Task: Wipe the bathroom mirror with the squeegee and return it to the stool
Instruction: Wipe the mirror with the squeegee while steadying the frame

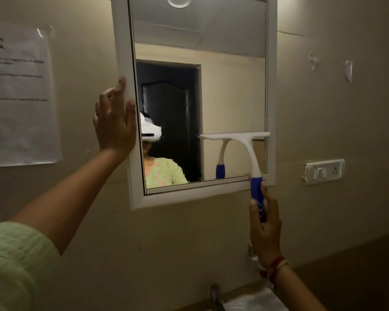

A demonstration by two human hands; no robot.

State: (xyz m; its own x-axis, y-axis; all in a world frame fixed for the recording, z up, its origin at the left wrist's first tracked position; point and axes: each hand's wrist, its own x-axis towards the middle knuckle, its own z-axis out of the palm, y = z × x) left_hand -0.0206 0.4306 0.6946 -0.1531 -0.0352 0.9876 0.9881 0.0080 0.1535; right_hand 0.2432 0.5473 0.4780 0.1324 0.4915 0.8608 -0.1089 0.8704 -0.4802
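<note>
A white-framed bathroom mirror (234, 86) hangs on the beige wall, tilted slightly. My left hand (115, 122) grips its left frame edge, fingers wrapped around the side. My right hand (264, 225) holds the blue handle of a white squeegee (245, 142) from below. The squeegee's blade lies flat against the glass in the lower right part of the mirror, reaching the right frame. Its reflection shows just to the left. The stool is not in view.
A paper notice (18, 95) is stuck to the wall at the left. A white switch and socket plate (325, 171) sits to the right of the mirror. A tap (216, 295) and a basin rim (256, 299) show at the bottom.
</note>
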